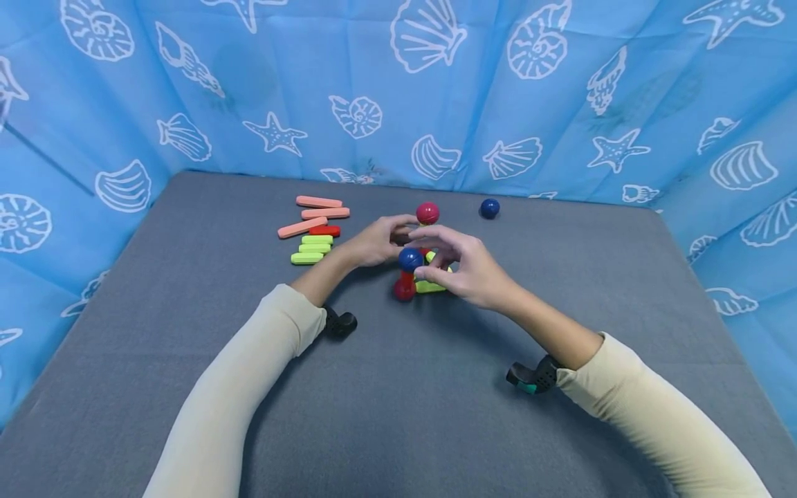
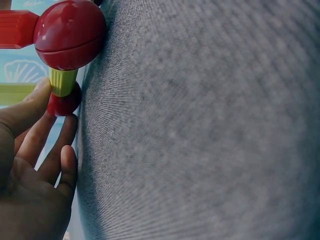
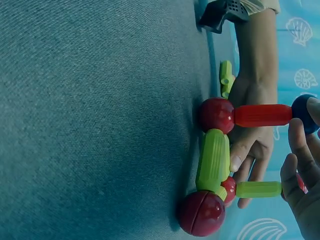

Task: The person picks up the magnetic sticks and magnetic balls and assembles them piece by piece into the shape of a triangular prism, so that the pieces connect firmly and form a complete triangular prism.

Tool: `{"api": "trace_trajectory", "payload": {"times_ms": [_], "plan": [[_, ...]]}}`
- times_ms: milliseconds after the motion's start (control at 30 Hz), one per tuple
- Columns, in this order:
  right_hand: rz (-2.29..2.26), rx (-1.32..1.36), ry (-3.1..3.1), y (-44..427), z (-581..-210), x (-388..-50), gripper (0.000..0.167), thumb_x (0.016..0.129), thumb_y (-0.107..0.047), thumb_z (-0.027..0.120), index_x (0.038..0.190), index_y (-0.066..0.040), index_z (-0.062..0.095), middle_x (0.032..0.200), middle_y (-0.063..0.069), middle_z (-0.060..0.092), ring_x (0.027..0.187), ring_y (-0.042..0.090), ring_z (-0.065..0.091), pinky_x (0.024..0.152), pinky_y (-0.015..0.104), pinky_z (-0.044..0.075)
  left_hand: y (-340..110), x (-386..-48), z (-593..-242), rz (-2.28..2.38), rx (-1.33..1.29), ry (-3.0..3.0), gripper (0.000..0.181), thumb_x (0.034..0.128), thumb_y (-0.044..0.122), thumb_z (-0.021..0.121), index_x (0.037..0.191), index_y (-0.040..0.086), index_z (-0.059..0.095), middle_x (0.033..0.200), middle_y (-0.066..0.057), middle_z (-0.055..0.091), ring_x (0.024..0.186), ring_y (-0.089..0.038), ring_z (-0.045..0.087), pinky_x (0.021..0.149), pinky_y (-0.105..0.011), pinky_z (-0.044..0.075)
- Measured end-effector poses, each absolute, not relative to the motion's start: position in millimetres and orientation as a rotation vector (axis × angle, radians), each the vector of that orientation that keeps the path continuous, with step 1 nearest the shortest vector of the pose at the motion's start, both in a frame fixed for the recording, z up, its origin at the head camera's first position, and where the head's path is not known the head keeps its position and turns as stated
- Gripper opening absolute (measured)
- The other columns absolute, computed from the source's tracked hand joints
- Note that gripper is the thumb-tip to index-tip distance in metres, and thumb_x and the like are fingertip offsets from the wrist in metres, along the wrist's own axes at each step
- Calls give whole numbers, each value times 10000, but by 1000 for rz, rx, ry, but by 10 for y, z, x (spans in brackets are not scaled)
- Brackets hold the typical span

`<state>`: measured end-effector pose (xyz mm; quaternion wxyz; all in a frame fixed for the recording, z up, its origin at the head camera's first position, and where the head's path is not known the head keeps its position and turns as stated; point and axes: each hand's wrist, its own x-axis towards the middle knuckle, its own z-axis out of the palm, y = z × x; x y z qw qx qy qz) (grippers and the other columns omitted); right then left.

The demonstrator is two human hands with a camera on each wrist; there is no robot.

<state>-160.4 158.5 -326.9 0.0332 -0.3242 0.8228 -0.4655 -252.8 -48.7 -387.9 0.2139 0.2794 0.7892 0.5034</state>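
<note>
A ball-and-stick toy frame stands between the hands, with red balls joined by yellow-green sticks at its base. An upright red stick [image 3: 262, 115] rises from a base red ball [image 1: 405, 290] and carries a blue ball [image 1: 410, 259]. My right hand [image 1: 470, 270] pinches this blue ball between thumb and fingertips. My left hand [image 1: 376, 242] is at the frame's far left side, its thumb and fingers around a base red ball [image 2: 65, 104] in the left wrist view. Behind, another red ball [image 1: 427, 213] tops an upright yellow-green stick [image 3: 259, 189].
Left of the frame lie several loose sticks: pink sticks [image 1: 326, 214], a red stick [image 1: 325, 230] and yellow-green sticks [image 1: 307, 258]. A loose blue ball [image 1: 489, 208] lies at the back right of the grey tabletop [image 1: 398, 415]. A blue shell-print curtain [image 1: 373, 69] borders the table behind.
</note>
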Motion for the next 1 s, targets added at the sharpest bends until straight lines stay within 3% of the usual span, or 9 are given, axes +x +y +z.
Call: {"api": "trace_trajectory", "payload": {"times_ms": [667,833,1000], "plan": [[-1452,-991,2518,1627,-3277,-1580,514,886,-70,745,1364,-58,555,1272,126,627,796,155,657,686,323,541,-489,-2526,-3875,1389,760,2182,597,946,-83,577,1498,62,403,1427,-137,552,1308,-245,525,1069,-374,431],[-1448,-951,2583,1831,-3350,-1561,482,872,-65,753,1323,-46,584,1260,129,642,1005,239,660,831,435,548,-473,-2523,-3871,1405,746,2166,601,943,-92,571,1497,71,406,1433,-140,547,1314,-259,522,1072,-389,428],[-1285,-801,2622,2062,-3523,-1585,536,895,-91,741,1377,-7,523,1381,181,567,1254,316,558,1003,520,465,-459,-2529,-3880,1399,719,2179,630,922,-109,579,1500,73,405,1444,-142,535,1332,-265,506,1087,-405,411]]}}
